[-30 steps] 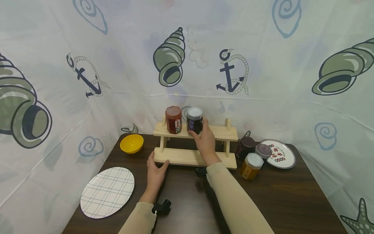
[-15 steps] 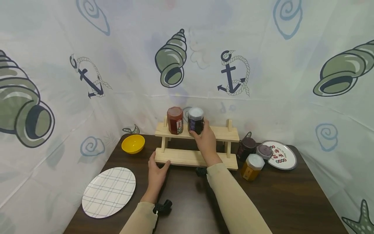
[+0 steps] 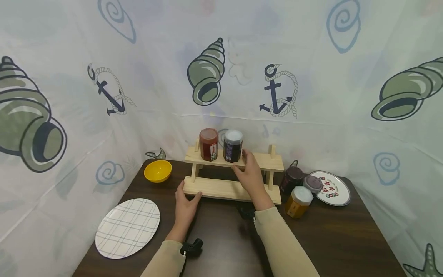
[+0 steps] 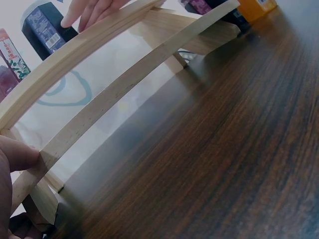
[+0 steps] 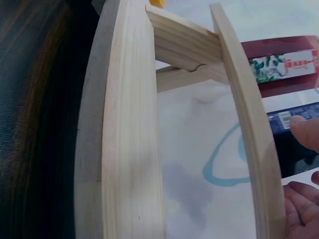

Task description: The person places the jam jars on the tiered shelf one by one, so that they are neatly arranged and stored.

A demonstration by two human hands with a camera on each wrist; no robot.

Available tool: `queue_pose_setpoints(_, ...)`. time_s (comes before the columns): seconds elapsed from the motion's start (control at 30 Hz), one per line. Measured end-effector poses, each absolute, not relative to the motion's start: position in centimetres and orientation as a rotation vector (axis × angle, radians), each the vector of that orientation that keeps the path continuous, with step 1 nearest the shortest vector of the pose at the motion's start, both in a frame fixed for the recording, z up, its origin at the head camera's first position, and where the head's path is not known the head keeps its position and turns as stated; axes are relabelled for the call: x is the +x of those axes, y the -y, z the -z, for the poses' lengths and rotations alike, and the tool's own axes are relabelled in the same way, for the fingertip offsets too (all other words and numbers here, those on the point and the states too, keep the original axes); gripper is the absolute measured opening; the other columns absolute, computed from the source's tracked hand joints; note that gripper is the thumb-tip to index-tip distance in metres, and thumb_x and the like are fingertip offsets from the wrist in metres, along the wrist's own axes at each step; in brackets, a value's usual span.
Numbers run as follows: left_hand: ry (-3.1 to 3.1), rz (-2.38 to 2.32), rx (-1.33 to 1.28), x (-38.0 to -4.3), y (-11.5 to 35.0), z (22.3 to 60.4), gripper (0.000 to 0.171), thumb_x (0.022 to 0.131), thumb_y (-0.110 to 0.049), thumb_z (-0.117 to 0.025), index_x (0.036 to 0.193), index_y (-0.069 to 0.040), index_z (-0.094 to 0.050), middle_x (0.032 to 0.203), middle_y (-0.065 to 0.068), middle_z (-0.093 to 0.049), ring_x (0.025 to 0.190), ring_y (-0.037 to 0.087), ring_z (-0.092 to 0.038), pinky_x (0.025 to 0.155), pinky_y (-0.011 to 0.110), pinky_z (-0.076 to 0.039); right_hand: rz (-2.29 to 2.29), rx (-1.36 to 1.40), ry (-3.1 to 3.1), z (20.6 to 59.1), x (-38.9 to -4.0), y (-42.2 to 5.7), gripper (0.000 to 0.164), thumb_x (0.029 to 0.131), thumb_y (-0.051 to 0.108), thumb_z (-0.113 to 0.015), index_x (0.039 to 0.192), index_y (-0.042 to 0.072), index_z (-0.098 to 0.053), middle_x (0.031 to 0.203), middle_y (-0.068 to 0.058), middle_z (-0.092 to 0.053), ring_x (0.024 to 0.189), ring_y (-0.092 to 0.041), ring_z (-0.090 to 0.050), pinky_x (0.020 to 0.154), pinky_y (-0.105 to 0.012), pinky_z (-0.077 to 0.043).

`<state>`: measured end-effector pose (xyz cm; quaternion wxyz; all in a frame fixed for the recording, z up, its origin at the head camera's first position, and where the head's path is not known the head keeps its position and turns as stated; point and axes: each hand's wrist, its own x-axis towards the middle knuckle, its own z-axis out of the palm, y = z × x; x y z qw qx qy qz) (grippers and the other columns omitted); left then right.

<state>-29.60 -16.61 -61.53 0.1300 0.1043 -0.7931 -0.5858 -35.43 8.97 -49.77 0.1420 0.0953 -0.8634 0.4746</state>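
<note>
A two-tier wooden display rack (image 3: pixel 219 189) stands at the back of the table. On its upper board are a red jar (image 3: pixel 209 145) and, to the right, a dark jar with a white lid (image 3: pixel 233 147). My left hand (image 3: pixel 185 209) grips the left end of the lower board, the thumb against its front edge in the left wrist view. Just right of the dark jar is my right hand (image 3: pixel 252 177), its fingers spread and holding nothing. In the right wrist view the thumb (image 5: pixel 305 133) overlaps the dark jar (image 5: pixel 294 154); contact there is unclear.
Right of the rack stand a dark jar (image 3: pixel 291 177), a purple-lidded jar (image 3: pixel 313 184) and an amber jar with a white lid (image 3: pixel 297 204), beside a printed plate (image 3: pixel 335 190). At left are a yellow bowl (image 3: pixel 157 171) and a checked oval plate (image 3: pixel 128 229).
My right hand has let go of the dark jar and drawn back to the right and down. The jar stays on the upper board. My left hand keeps its place on the rack.
</note>
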Motion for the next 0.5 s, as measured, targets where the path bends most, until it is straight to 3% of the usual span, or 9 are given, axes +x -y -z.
queue_pose_setpoints(0.23,2.305,1.697,0.303,-29.5,16.5,61.4,0.093,0.100,-0.026,-0.081,0.172,-0.010,-0.024,0.170,0.025,-0.033,0.158,0.043,-0.037,0.129,0.065,-0.028,-1.256,0.297,2.546,49.8,-33.5,-9.6,0.078,0.104,0.031,-0.077,0.167,0.009,-0.037,0.164,-0.017,-0.049,0.151,-0.036,-0.052,0.123,-0.057,-0.045)
queue_pose_setpoints(0.5,2.311,1.689,0.310,-29.7,16.6,61.6,0.094,0.099,-0.026,-0.082,0.172,-0.010,-0.025,0.170,0.023,-0.033,0.159,0.042,-0.036,0.130,0.064,-0.028,-1.253,0.278,2.567,50.9,-30.4,-10.6,0.071,0.103,0.029,-0.079,0.164,0.018,-0.044,0.164,-0.008,-0.050,0.153,-0.035,-0.050,0.121,-0.060,-0.046)
